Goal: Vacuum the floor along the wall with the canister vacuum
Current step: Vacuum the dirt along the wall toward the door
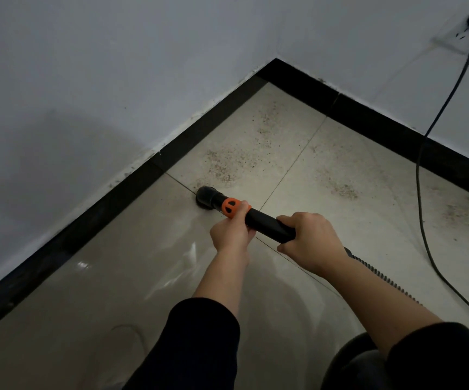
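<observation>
Black wand (267,223) held in both: left grip (229,233) round orange collar (230,206), right grip (309,240) behind; nozzle (206,197) near skirting (132,190) at 10 o'clock; hose (382,277) half hidden.

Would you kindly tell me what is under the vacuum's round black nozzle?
Beige floor tile at a grout line, with gritty dirt just beyond the nozzle. Any dirt directly beneath it is hidden.

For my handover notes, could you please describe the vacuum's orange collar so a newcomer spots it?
Follow the black skirting along the left wall to the round black nozzle on the tile. Just behind it sits the orange collar, touched by the left hand: the only bright colour on the black wand.
</observation>
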### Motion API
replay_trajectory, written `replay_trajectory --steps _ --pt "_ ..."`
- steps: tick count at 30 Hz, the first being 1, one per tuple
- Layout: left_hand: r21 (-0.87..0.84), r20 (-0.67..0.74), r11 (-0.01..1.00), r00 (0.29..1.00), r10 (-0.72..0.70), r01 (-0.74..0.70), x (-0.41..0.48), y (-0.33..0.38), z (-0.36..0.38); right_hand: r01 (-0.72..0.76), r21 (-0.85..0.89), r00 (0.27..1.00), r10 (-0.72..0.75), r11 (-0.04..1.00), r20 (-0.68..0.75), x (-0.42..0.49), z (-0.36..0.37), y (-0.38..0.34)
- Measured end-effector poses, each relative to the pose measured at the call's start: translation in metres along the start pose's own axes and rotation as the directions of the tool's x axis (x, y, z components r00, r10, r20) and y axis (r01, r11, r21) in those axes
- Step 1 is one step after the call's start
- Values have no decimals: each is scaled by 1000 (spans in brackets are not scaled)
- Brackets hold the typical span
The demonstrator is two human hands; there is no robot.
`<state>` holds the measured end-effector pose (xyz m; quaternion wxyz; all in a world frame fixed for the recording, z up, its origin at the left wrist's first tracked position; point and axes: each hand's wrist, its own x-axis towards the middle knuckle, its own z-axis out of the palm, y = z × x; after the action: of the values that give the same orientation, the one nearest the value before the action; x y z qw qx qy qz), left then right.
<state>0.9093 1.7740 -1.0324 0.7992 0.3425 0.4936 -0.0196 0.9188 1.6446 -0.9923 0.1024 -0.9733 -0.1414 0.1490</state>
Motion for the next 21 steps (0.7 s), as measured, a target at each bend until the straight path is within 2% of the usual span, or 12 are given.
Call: replay_trajectory --steps 21 --pt "-104 -205 988 975 92 -115 14 43 -54 176 43 984 -177 983 12 28 32 -69"
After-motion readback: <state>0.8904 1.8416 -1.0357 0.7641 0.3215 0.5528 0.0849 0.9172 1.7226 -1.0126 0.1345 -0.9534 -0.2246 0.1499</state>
